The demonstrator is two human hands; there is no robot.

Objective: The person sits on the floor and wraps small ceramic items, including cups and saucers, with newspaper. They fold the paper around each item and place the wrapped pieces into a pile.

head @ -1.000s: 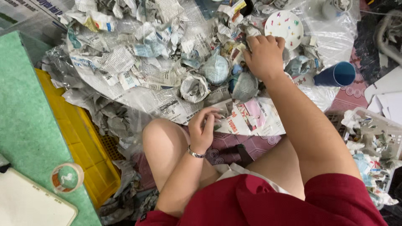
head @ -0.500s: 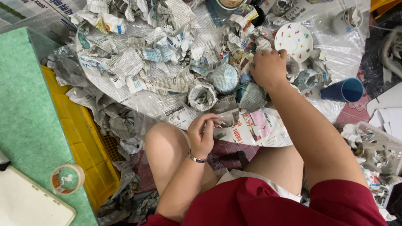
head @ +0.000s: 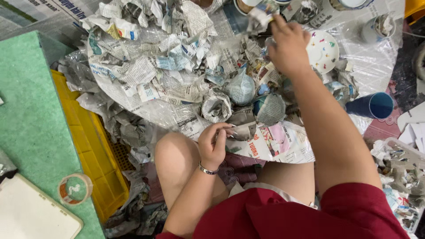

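Observation:
My right hand point(head: 287, 44) is stretched out over a heap of crumpled newspaper point(head: 159, 75) and pinches a blurred scrap of newspaper point(head: 261, 14) lifted above the pile. Just right of that hand lies a white saucer with coloured dots point(head: 326, 52). My left hand point(head: 214, 144) rests by my bare knee, fingers closed on the edge of a colour-printed newspaper sheet point(head: 274, 144) spread over my lap. Between the hands sit three round paper-wrapped bundles point(head: 241, 88), point(head: 271, 108), point(head: 217, 106).
A blue cup point(head: 372, 105) lies on its side at the right. A yellow crate point(head: 95, 150) stands on the left beside a green surface point(head: 26, 124) carrying a tape roll point(head: 74, 188) and a white board point(head: 31, 217). More cups point(head: 372, 28) stand at the top right on clear plastic.
My right hand has moved up and away from the wrapped bundles, lifting a scrap of newspaper. My left hand has stayed at the knee on the sheet.

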